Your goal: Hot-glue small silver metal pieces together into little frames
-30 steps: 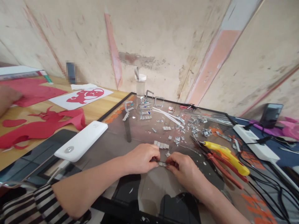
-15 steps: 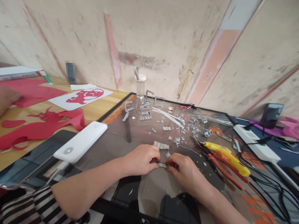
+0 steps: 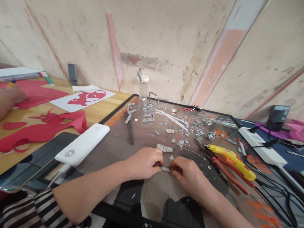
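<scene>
Low over the dark glass tabletop, a small silvery strip of metal pieces spans the gap between my fingertips. My left hand pinches its left end, and my right hand pinches the right end. Just beyond them lies a short row of joined grey metal pieces, with one loose metal piece between that row and my right hand. Farther back are scattered small metal bits, white strips and bent metal brackets.
Yellow-handled glue gun and red-handled pliers lie right, beside black cables and a white power strip. At left are a white power bank, red paper cutouts and another person's hand. A lidded jar stands behind.
My hands keep nearly the same pinch on the metal strip. At the left, the other person's hand has shifted slightly, and something yellow now shows by it.
</scene>
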Motion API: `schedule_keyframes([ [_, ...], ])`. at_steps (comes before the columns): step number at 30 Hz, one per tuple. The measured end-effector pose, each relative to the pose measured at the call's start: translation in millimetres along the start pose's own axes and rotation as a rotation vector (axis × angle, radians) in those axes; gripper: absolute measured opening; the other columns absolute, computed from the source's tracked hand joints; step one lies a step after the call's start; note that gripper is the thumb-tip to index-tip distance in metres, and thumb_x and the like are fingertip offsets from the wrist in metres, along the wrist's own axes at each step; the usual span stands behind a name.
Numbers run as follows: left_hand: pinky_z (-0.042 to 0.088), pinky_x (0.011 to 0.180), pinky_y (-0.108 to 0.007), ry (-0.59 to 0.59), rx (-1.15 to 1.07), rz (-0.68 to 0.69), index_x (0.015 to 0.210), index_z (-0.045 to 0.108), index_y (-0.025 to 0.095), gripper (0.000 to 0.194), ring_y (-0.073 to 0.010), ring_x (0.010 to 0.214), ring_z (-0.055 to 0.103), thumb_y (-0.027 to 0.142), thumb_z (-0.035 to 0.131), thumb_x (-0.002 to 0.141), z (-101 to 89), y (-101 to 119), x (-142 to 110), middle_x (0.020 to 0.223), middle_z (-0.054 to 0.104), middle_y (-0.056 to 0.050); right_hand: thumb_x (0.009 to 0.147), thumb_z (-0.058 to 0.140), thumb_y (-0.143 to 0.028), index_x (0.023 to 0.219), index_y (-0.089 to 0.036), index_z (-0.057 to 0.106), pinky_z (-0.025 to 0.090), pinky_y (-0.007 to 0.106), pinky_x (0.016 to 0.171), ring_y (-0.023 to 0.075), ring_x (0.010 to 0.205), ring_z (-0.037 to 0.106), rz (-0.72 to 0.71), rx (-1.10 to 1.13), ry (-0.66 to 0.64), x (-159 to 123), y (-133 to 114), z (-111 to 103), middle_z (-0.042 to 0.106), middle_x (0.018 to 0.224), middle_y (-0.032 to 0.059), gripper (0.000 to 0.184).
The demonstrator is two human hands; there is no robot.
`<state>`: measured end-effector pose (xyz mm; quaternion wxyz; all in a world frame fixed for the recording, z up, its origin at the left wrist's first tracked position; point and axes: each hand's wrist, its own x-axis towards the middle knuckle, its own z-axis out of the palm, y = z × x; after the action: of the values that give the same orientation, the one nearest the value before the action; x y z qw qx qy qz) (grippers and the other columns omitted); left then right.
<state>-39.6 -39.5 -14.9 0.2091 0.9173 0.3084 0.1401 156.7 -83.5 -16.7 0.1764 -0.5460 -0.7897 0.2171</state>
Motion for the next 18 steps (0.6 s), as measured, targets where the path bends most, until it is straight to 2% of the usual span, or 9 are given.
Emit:
schedule_keyframes([
  [7, 0.035, 0.059, -0.021, -0.02, 0.008, -0.01, 0.071, 0.059, 0.018, 0.003, -0.011, 0.067, 0.053, 0.015, 0.059, 0.071, -2.2, 5.3, -1.9, 0.074, 0.057, 0.002, 0.072, 0.053, -0.01, 0.07, -0.019, 0.061, 0.035, 0.022, 0.06, 0.0137, 0.066, 0.054, -0.009, -0.012, -0.013, -1.6, -1.1, 0.1, 0.06, 0.069, 0.0, 0.012],
  [13, 0.034, 0.056, -0.021, -0.069, 0.005, -0.009, 0.069, 0.058, 0.018, 0.004, -0.0101, 0.063, 0.051, 0.016, 0.061, 0.066, -1.4, 12.8, -5.5, 0.07, 0.056, 0.003, 0.069, 0.054, -0.008, 0.068, -0.019, 0.062, 0.035, 0.021, 0.06, 0.0134, 0.066, 0.055, -0.021, 0.024, -0.095, -6.3, -5.5, -3.8, 0.062, 0.069, 0.0001, 0.013],
  [18, 0.035, 0.056, -0.022, -0.05, 0.027, -0.024, 0.07, 0.059, 0.019, 0.004, -0.0107, 0.064, 0.052, 0.018, 0.059, 0.066, -1.1, 14.1, -6.0, 0.071, 0.056, 0.003, 0.07, 0.054, -0.01, 0.069, -0.019, 0.062, 0.035, 0.021, 0.059, 0.0135, 0.066, 0.055, 0.007, 0.013, -0.086, -4.6, -7.0, -4.7, 0.062, 0.069, 0.0004, 0.012],
])
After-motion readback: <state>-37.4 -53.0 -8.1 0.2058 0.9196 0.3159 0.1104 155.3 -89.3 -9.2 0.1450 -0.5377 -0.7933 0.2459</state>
